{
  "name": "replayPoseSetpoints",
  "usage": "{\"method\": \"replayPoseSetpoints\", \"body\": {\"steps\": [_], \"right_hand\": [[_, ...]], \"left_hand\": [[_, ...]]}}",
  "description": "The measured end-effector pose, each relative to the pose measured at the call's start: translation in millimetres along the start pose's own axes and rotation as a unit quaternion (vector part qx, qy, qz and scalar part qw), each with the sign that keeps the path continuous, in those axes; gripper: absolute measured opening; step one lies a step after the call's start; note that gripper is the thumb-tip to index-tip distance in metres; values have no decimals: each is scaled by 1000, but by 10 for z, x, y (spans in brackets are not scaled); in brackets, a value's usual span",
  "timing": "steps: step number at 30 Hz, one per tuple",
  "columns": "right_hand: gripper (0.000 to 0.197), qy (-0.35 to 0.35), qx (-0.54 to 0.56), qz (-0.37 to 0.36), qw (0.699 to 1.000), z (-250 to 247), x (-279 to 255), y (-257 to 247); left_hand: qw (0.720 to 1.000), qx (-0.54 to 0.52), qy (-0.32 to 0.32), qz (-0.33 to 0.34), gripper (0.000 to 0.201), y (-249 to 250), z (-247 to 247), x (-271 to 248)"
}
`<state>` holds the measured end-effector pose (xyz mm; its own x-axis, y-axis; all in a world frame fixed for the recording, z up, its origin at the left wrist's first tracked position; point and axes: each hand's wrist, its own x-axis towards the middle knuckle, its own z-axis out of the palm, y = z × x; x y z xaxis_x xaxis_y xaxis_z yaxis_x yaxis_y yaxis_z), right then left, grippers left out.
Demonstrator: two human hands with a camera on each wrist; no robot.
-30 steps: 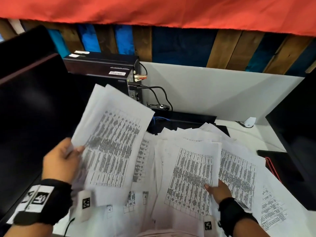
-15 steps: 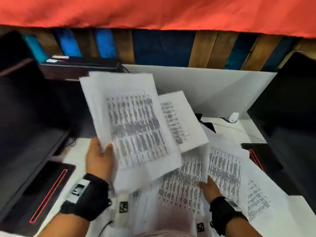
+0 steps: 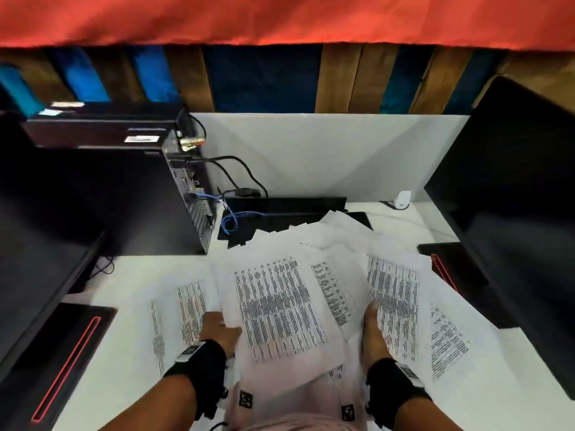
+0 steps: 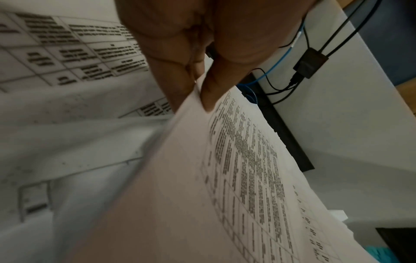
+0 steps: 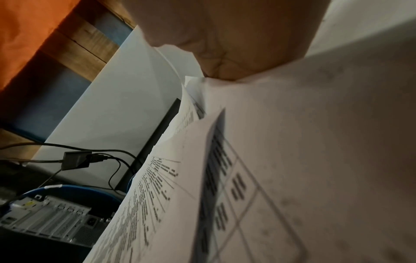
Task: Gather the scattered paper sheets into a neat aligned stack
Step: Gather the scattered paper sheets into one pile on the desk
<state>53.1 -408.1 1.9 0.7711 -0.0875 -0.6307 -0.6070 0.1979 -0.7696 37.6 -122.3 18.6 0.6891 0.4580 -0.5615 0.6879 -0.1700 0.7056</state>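
Note:
A bundle of printed paper sheets lies tilted over the pile in front of me. My left hand holds its left edge; in the left wrist view the thumb and fingers of that hand pinch the bundle. My right hand is at the bundle's right edge, with its fingers hidden under paper. The right wrist view shows only the palm of that hand above overlapping sheets. More loose sheets lie scattered on the white desk at the left, at the right and behind.
A black computer tower with cables stands at the back left. Dark monitors flank the desk at the left and right, on stands with red stripes. A black keyboard lies before the white divider panel.
My left hand has brought its raised bundle down and rightward onto the pile in front of me. The right hand stays at the sheets' right edge.

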Motion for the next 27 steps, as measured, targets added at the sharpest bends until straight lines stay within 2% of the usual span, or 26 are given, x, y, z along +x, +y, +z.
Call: {"method": "replayPoseSetpoints", "body": {"steps": [2, 4, 5, 7, 9, 13, 18, 20, 23, 25, 27], "right_hand": [[111, 23, -30, -29, 999, -21, 69, 101], [120, 42, -65, -68, 995, 19, 6, 60], [117, 52, -82, -84, 992, 27, -7, 33], [84, 71, -118, -92, 986, 29, -48, -47], [51, 100, -168, -81, 977, 5, -5, -71], [36, 85, -242, -58, 965, -97, 66, -178], [23, 47, -346, -17, 937, -181, 130, -398], [29, 44, -378, -4, 925, -157, 155, -475], [45, 70, -350, -23, 934, -53, 174, -519], [65, 103, -305, -33, 946, 35, 177, -482], [80, 96, -210, -35, 972, 159, 154, -405]], "left_hand": [[1000, -23, -8, -5, 38, 14, -33, -53], [1000, -7, -6, 2, 36, 6, -51, -62], [1000, -6, 1, 8, 31, 5, -59, -63], [1000, -7, 6, 4, 15, 13, -79, -99], [999, 0, 39, 24, 13, 6, -115, -86], [992, 52, 90, 73, 11, 17, -333, 17], [987, 76, 76, 121, 20, 200, -501, 91], [985, 102, 48, 127, 16, 247, -433, 154], [980, 172, -16, 104, 5, 241, -193, 220], [974, 207, -33, 81, 27, 207, 7, 233], [966, 249, -42, 59, 43, 193, 155, 210]]}}
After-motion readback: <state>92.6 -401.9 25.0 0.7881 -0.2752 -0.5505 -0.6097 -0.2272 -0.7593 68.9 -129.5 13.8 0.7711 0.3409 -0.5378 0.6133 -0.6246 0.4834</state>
